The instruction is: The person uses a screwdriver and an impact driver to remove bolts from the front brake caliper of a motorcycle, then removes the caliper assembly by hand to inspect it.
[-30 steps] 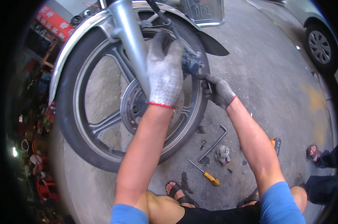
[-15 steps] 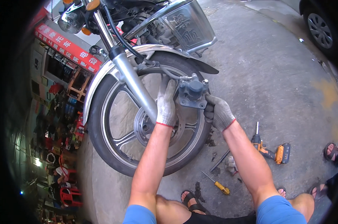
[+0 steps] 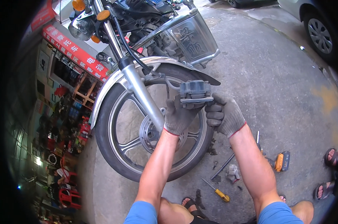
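Note:
A dark grey brake caliper [image 3: 195,90] is held up in front of the motorcycle's front wheel [image 3: 115,156]. My left hand [image 3: 179,118], in a grey work glove with darkened fingers, is closed around its underside. My right hand [image 3: 225,115], gloved alike, has its fingers curled and pinches the bracket at the caliper's right end. A hose [image 3: 171,83] runs from near the fork to the caliper. Left of my hands stand the silver fork leg [image 3: 143,97] and the brake disc [image 3: 148,130] at the hub. Part of the caliper's underside is hidden by my left fingers.
On the concrete lie a yellow-handled screwdriver [image 3: 222,195], a dark rod [image 3: 222,167], a crumpled glove [image 3: 233,174] and a power tool with an orange battery [image 3: 282,161], partly behind my right forearm. A person's sandalled feet [image 3: 323,190] are at right. A car wheel [image 3: 320,35] shows top right.
The caliper has been turned, so its side edge now faces me. My left hand has gone from behind its left side to under it. The whole view has shifted slightly.

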The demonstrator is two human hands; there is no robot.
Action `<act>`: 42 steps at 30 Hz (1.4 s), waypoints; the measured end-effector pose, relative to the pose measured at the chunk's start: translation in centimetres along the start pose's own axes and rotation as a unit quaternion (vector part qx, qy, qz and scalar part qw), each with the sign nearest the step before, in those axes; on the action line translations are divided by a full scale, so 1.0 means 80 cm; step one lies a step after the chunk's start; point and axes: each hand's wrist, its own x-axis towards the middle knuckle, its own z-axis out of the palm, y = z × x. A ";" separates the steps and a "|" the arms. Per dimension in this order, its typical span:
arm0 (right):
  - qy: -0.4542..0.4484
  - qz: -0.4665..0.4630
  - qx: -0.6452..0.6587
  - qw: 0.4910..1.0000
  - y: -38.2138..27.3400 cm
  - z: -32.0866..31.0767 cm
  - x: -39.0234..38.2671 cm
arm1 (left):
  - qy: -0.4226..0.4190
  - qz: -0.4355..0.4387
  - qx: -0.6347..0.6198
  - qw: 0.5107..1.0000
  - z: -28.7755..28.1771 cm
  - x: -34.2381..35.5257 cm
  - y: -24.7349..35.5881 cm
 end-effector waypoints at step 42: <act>0.271 -0.283 -0.126 0.911 -0.013 -0.202 0.017 | 0.289 -0.012 0.106 0.951 0.086 0.017 0.012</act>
